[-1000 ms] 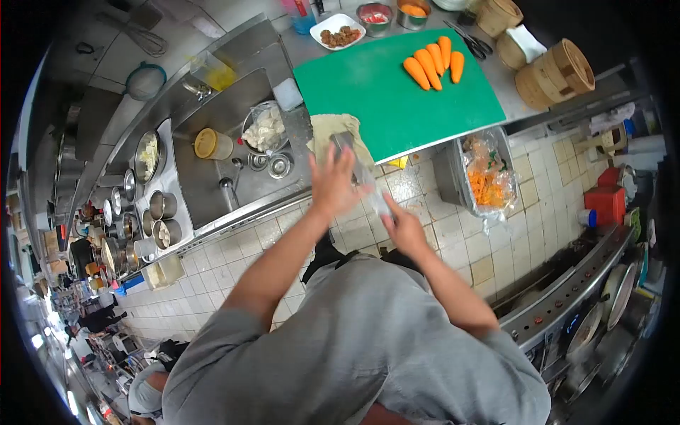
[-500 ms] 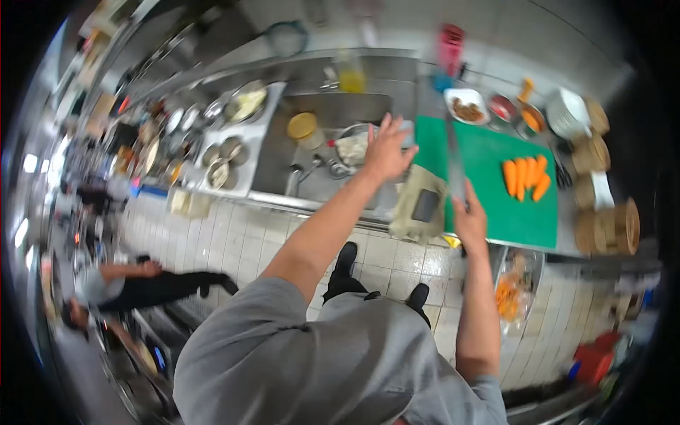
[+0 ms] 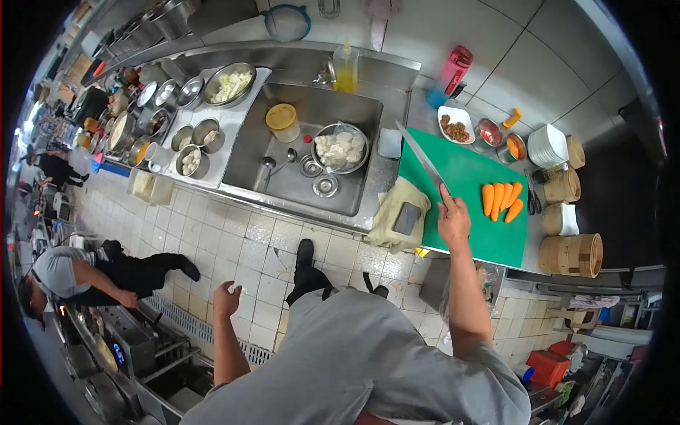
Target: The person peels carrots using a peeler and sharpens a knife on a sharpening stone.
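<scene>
My right hand (image 3: 454,219) grips a knife (image 3: 423,156) by its handle. The long blade points up and left across the green cutting board (image 3: 467,166). Several peeled carrots (image 3: 500,199) lie side by side on the board, right of that hand. My left hand (image 3: 227,299) hangs low at my left side over the tiled floor, away from the counter. Its fingers are loosely curled and apart, with nothing in them. A cloth (image 3: 397,205) with a dark grey block (image 3: 407,218) on it lies beside the board's left edge.
The sink (image 3: 248,117) left of the board holds a bowl of white pieces (image 3: 340,147) and a yellow-lidded tub (image 3: 283,124). Bamboo steamers (image 3: 567,255) and scissors (image 3: 533,195) stand right of the board. Another person (image 3: 71,276) works behind on the left.
My left hand has drawn back from above the sink's right side down to my left side. The knife stays in my right hand, its blade tilted more to the left.
</scene>
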The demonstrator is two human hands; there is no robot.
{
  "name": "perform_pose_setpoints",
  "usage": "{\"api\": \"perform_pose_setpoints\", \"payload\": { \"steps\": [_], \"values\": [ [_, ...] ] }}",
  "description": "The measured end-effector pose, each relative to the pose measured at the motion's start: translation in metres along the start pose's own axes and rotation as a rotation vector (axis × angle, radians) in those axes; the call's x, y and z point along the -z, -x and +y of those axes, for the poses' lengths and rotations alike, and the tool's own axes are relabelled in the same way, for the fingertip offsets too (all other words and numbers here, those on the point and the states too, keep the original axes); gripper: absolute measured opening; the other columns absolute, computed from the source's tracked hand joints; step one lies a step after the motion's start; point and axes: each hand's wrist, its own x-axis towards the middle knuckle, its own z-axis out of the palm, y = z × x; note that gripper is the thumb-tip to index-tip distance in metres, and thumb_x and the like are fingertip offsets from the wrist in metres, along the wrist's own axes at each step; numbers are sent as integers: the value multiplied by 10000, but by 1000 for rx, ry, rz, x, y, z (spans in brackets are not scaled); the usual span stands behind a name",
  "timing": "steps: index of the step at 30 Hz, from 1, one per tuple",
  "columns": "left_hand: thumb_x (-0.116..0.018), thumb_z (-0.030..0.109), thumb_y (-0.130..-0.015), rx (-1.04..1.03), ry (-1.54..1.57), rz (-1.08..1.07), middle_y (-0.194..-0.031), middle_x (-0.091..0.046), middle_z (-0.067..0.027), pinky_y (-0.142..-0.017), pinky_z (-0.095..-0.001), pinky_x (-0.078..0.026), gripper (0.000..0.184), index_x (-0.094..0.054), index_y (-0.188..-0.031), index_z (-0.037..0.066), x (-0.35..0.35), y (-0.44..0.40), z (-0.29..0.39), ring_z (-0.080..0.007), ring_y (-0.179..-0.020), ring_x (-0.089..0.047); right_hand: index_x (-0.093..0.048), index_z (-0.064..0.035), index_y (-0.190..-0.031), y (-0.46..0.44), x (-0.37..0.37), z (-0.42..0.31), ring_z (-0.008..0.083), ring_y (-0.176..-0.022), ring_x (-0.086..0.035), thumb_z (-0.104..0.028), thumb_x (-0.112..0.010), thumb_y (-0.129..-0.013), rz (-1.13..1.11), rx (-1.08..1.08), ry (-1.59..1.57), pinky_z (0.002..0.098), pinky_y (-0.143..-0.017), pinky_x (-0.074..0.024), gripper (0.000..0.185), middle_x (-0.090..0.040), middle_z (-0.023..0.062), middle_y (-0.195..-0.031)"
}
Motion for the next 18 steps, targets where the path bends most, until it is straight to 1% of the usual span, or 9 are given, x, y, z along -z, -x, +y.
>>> {"api": "perform_pose_setpoints", "payload": {
  "steps": [4, 8, 10, 11, 12, 14, 15, 16, 18],
  "values": [
    [-777, 373, -909, -22, 24, -286, -1195, -718, -306, -971, -454, -563, 590, -671, -1354, 0, 36, -64, 11, -428, -1150, -699, -698, -259, -1390, -10, -41, 41, 368, -897, -635, -106, -739, -902, -73, 95, -40, 475, -792, -537, 513, -623, 155, -917],
    [-781, 401, -907, -109, 65, -183, -1250, -702, -298, -1006, -458, -547, 636, -645, -1390, 9, 92, -135, 20, -433, -1206, -668, -716, -250, -1359, 6, -41, 31, 399, -910, -631, -68, -730, -884, -52, 85, -28, 482, -806, -536, 509, -630, 174, -933],
    [-780, 414, -912, -318, -17, -199, -1290, -692, -278, -1033, -465, -529, 660, -624, -1415, 16, 139, -156, 27, -424, -1233, -653, -718, -238, -1355, 18, -52, 34, 437, -967, -626, -33, -634, -912, -16, 93, -50, 501, -885, -517, 496, -674, 209, -1064],
    [-761, 444, -924, -357, -91, -259, -1306, -695, -250, -1068, -462, -505, 669, -615, -1426, 27, 171, -159, 50, -417, -1249, -644, -721, -202, -1353, 14, -40, 16, 429, -993, -634, -28, -606, -921, -149, 2, 9, 495, -917, -508, 479, -679, 224, -1088],
    [-738, 438, -940, -423, -114, -248, -1374, -662, -250, -1113, -449, -480, 647, -625, -1413, 11, 195, -166, 65, -410, -1290, -626, -724, -151, -1347, 17, -63, 43, 411, -974, -637, -26, -623, -912, -103, 76, -135, 485, -885, -511, 464, -673, 227, -1059],
    [-690, 437, -972, -453, -102, -207, -1258, -716, -222, -1028, -491, -499, 582, -625, -1399, 46, 269, -151, 129, -430, -1188, -646, -751, -97, -1291, 20, -59, 39, 389, -899, -621, -41, -659, -906, -94, 83, -84, 487, -812, -506, 400, -645, 214, -956],
    [-681, 431, -985, -606, -164, -120, -1165, -741, -195, -1022, -499, -487, 536, -633, -1385, 76, 296, -148, 151, -407, -1135, -665, -764, -89, -1262, 17, -66, 56, 383, -874, -618, -51, -672, -907, -97, 131, -18, 491, -798, -503, 369, -635, 212, -930],
    [-676, 437, -990, -610, -195, -75, -1151, -745, -182, -1032, -497, -480, 528, -639, -1382, 86, 332, -135, 181, -394, -1130, -669, -726, -32, -1297, 9, -53, 47, 395, -946, -647, -79, -655, -963, -187, 49, 138, 479, -839, -527, 344, -679, 239, -1040],
    [-671, 442, -994, -593, -205, -24, -1137, -749, -169, -1042, -496, -473, 519, -644, -1380, 97, 378, -102, 222, -382, -1125, -674, -680, -35, -1352, 0, -56, 48, 416, -940, -667, -198, -652, -1017, 135, -13, 313, 506, -852, -538, 374, -691, 250, -1189]
  ]
}}
